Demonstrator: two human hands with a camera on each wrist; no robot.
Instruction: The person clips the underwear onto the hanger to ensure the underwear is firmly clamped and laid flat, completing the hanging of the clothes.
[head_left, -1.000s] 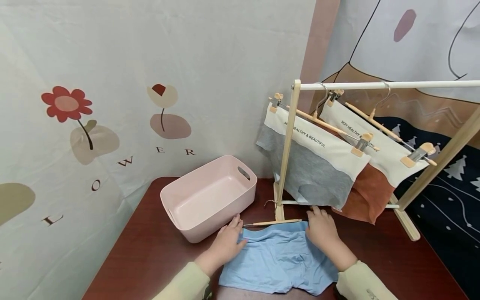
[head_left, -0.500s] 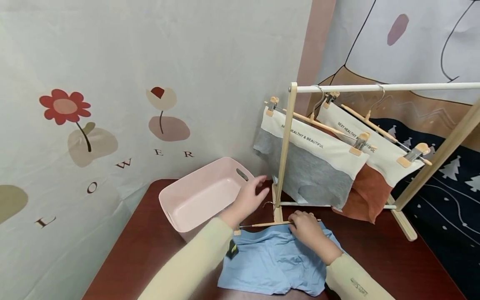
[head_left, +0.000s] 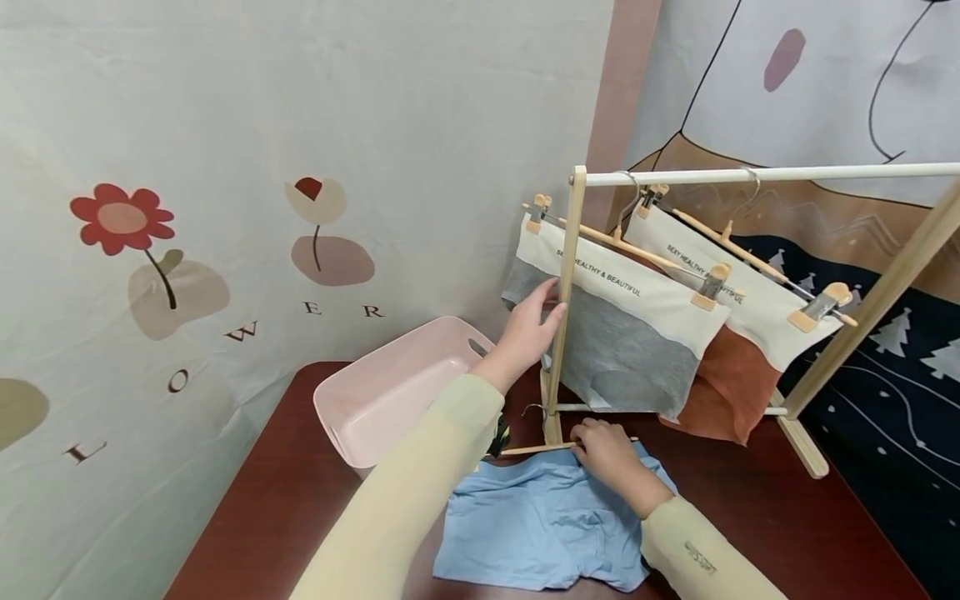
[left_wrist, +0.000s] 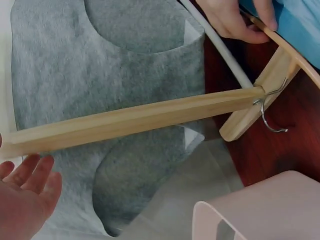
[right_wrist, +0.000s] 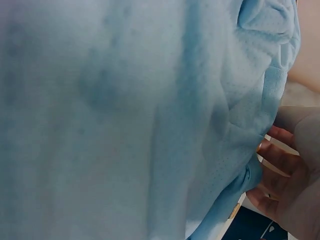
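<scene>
My left hand (head_left: 528,329) reaches to the left wooden post (head_left: 567,292) of a clothes rack. In the left wrist view its loosely bent fingers lie beside the post, at or very near its edge; contact is unclear. My right hand (head_left: 611,454) pinches the wooden bar of a clip hanger (head_left: 532,450) at the waistband of light blue boxer briefs (head_left: 536,525), flat on the table. The hanger's metal hook (left_wrist: 272,122) lies by the rack's foot. Blue fabric fills most of the right wrist view, with my right fingers (right_wrist: 277,155) at its edge.
Grey boxer briefs (head_left: 626,342) and rust-brown ones (head_left: 731,387), both with white waistbands, hang from the white top rail (head_left: 780,174). A pink basket (head_left: 341,425) stands left on the dark red table (head_left: 255,517). Printed cloth (head_left: 450,150) covers the wall behind.
My left hand has left the blue briefs' waistband, passed over the basket and risen to the rack post. My right hand has shifted left along the waistband to the hanger bar.
</scene>
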